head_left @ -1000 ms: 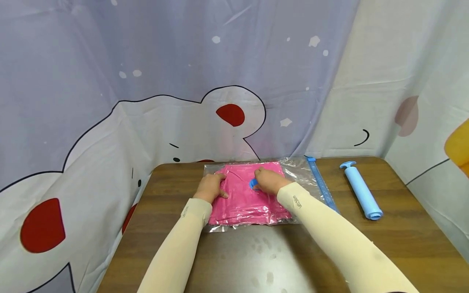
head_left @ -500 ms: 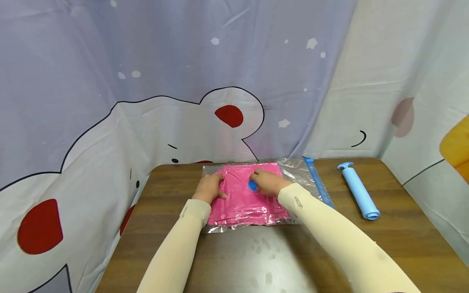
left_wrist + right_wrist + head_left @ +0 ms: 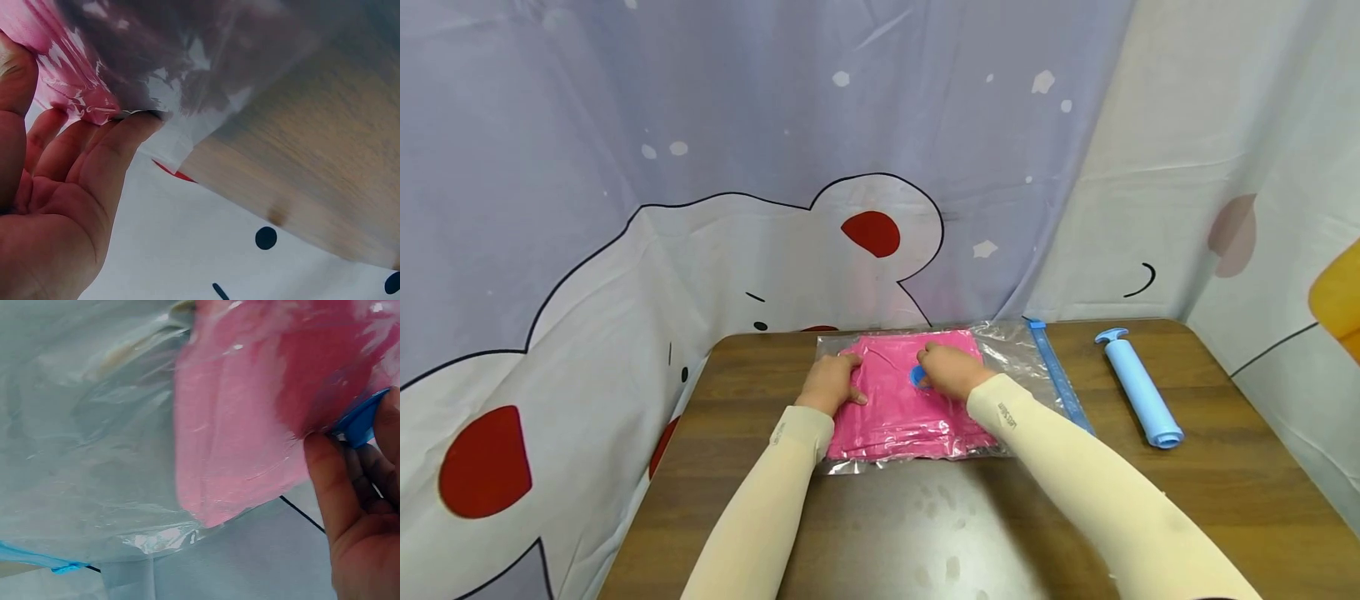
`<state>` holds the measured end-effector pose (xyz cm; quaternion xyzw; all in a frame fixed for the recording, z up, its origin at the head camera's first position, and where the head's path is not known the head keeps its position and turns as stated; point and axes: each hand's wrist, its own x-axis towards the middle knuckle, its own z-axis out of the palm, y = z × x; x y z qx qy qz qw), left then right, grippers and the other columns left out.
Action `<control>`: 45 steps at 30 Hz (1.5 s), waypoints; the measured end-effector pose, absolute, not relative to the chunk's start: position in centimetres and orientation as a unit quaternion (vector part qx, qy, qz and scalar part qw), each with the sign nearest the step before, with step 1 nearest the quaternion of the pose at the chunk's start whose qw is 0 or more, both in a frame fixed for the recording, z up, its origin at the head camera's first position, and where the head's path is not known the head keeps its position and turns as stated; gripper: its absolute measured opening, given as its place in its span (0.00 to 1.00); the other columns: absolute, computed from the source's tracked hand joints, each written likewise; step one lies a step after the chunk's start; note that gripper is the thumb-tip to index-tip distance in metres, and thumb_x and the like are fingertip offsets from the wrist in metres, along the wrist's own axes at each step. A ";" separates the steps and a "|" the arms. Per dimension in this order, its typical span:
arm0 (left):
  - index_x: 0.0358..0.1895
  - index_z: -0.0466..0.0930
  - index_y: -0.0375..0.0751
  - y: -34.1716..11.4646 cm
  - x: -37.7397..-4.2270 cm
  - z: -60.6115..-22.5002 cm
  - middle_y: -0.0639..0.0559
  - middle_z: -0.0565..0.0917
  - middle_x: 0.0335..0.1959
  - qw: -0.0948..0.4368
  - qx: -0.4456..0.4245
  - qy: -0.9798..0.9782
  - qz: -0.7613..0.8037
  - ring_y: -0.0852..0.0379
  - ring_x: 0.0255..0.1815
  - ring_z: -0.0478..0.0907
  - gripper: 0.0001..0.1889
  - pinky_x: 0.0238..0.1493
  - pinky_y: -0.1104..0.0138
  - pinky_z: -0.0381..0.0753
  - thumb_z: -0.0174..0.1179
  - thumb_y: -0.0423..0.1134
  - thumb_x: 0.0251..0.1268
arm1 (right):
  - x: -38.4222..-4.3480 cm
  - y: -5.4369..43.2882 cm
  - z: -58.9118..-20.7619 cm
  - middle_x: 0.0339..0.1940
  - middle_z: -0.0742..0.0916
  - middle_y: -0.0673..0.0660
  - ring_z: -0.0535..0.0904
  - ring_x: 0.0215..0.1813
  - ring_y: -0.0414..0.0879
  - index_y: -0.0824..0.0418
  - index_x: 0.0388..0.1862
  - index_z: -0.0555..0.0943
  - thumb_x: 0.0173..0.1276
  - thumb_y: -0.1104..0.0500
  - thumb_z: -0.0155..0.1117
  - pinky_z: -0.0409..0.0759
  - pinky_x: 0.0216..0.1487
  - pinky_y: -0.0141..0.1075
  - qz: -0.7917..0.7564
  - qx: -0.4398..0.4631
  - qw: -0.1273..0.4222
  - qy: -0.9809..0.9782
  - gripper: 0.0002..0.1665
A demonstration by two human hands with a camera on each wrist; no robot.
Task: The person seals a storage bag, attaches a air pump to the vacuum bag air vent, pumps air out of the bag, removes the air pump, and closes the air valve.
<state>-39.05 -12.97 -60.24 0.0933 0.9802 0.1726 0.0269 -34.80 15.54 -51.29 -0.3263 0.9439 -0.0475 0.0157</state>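
A clear vacuum storage bag (image 3: 1018, 354) lies flat on the table, with a folded pink cloth item (image 3: 891, 417) inside it. At the bag's left edge, my left hand (image 3: 829, 382) grips the side, thumb and forefinger apart on the pink bulk; the left wrist view shows the fingertips (image 3: 147, 122) against the plastic edge. My right hand (image 3: 951, 371) pinches the round blue valve cap (image 3: 917, 377) on top of the bag. In the right wrist view the blue valve cap (image 3: 361, 425) sits tilted between thumb and fingers, partly covered by them.
Along the bag's right end runs a blue zip strip (image 3: 1062, 379) with a slider (image 3: 1036, 325) at its far end. A light blue hand pump (image 3: 1142, 392) lies farther right on the wooden table (image 3: 737, 500). A printed curtain (image 3: 737, 267) hangs behind the table.
Half a second ago the right fingers stood higher on the valve cap and more of it showed; now they cover its right side again. The left hand stays in place.
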 end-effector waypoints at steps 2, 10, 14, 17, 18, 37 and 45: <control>0.79 0.83 0.53 -12.9 -39.0 -60.0 0.43 0.89 0.72 0.028 0.093 0.981 0.170 0.35 0.73 0.86 0.49 0.76 0.41 0.86 0.89 0.59 0.49 | -34.2 15.2 -50.4 0.47 0.90 0.63 0.91 0.46 0.55 0.68 0.55 0.89 0.78 0.52 0.79 0.94 0.59 0.51 -0.036 -0.310 0.019 0.950 0.21; 0.78 0.84 0.53 -12.8 -39.0 -60.0 0.42 0.90 0.72 0.019 0.087 0.981 0.175 0.34 0.72 0.86 0.50 0.76 0.40 0.85 0.90 0.57 0.45 | -34.2 14.7 -50.0 0.47 0.92 0.64 0.93 0.49 0.60 0.68 0.53 0.89 0.78 0.43 0.78 0.93 0.61 0.55 -0.015 -0.285 0.026 0.958 0.27; 0.77 0.85 0.51 -12.9 -37.9 -59.3 0.41 0.90 0.72 0.010 0.091 0.978 0.185 0.33 0.72 0.85 0.49 0.76 0.40 0.85 0.91 0.56 0.46 | -34.2 14.7 -49.8 0.51 0.92 0.64 0.93 0.54 0.60 0.67 0.59 0.87 0.80 0.46 0.77 0.92 0.64 0.54 -0.024 -0.288 0.032 0.957 0.26; 0.78 0.84 0.50 -13.7 -37.3 -59.3 0.41 0.89 0.73 0.019 0.087 0.979 0.182 0.33 0.74 0.85 0.50 0.77 0.40 0.84 0.91 0.56 0.46 | -34.2 14.3 -49.8 0.54 0.92 0.63 0.93 0.56 0.60 0.64 0.62 0.87 0.79 0.54 0.77 0.92 0.66 0.53 -0.043 -0.332 0.034 0.942 0.20; 0.78 0.84 0.50 -14.0 -37.1 -59.3 0.42 0.89 0.73 0.024 0.080 0.981 0.174 0.34 0.75 0.85 0.50 0.78 0.40 0.84 0.90 0.57 0.46 | -34.2 14.2 -49.8 0.54 0.92 0.63 0.93 0.56 0.60 0.63 0.62 0.88 0.79 0.57 0.77 0.92 0.66 0.52 -0.050 -0.354 0.034 0.933 0.18; 0.78 0.84 0.56 -12.3 -38.3 -58.9 0.42 0.90 0.72 0.024 0.089 0.985 0.145 0.34 0.72 0.87 0.52 0.71 0.38 0.88 0.92 0.59 0.41 | -33.3 15.1 -50.2 0.43 0.91 0.60 0.91 0.44 0.55 0.61 0.50 0.92 0.74 0.58 0.82 0.94 0.50 0.51 -0.007 -0.326 -0.028 0.945 0.11; 0.79 0.83 0.56 -12.5 -39.0 -59.7 0.42 0.89 0.73 0.029 0.088 0.987 0.135 0.35 0.73 0.86 0.52 0.72 0.39 0.88 0.91 0.61 0.46 | -33.7 14.5 -50.2 0.43 0.91 0.65 0.91 0.44 0.60 0.67 0.52 0.89 0.76 0.59 0.79 0.94 0.49 0.55 0.005 -0.319 -0.015 0.948 0.14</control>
